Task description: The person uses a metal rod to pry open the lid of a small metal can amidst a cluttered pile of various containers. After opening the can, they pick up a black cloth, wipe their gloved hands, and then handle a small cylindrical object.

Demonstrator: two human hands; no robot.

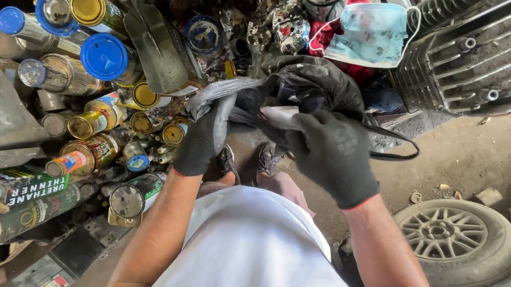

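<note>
Both my hands wear black work gloves. My left hand (204,137) grips the left edge of a black plastic bag (318,82) that hangs in front of me at chest height. My right hand (333,155) is closed on the bag's other side, where a pale grey piece pokes out between the fingers. A thin black strap (397,144) loops out to the right of the bag. What is inside the bag is hidden.
A pile of spray cans and paint tins (88,64) with blue and gold lids fills the left. A blue face mask (370,32) hangs above. A finned engine block (498,52) sits at upper right. A car wheel (457,238) rests on the dirt floor at right.
</note>
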